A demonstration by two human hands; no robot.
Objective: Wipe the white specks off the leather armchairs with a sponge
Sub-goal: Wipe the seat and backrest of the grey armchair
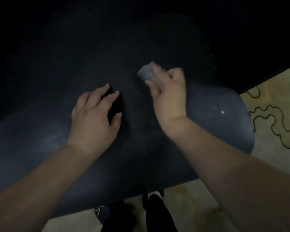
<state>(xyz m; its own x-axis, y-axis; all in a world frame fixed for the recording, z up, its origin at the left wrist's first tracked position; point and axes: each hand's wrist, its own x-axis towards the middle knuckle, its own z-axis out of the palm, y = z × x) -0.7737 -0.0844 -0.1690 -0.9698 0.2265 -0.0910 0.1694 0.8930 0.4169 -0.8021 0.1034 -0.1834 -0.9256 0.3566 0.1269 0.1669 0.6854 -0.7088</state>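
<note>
One sponge (146,73) in right hand (168,99); one armchair (57,64); two white specks (222,112).

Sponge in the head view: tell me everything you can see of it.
The sponge is a small grey piece with a speckled, coarse-looking surface, blurred in this frame. The right hand grips it, thumb and fingers curled around its near end, so only the far end shows. It points up and left over the dark leather armchair seat. Whether it touches the leather cannot be told. The left hand is apart from it.
</note>
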